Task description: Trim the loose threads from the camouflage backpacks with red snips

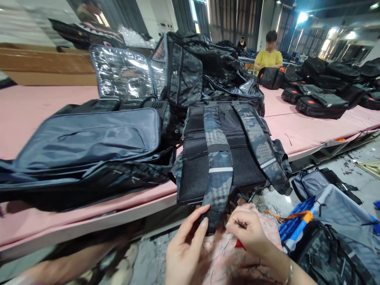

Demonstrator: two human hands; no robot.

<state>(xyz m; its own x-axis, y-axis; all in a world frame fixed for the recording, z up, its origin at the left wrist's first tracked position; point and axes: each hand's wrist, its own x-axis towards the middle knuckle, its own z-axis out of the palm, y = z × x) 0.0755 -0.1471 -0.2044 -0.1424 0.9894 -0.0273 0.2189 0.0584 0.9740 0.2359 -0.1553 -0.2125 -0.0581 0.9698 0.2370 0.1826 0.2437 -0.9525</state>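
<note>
A camouflage backpack [221, 150] lies at the table edge with its mesh back panel and two shoulder straps facing up. My left hand [188, 241] pinches the lower end of the nearer shoulder strap [219, 186], which hangs past the edge. Just right of that strap end is my right hand [249, 229], closed around a small dark metal tool [241, 224]. Its kind is mostly hidden by the fingers, and it appears apart from the strap.
An open bag with grey lining [92, 134] lies on the pink table [160, 200] to the left. Camouflage bags [190, 75] are heaped behind. Black bags [323, 105] stand farther right, near a person in yellow [268, 59]. More bags [332, 253] lie on the floor at right.
</note>
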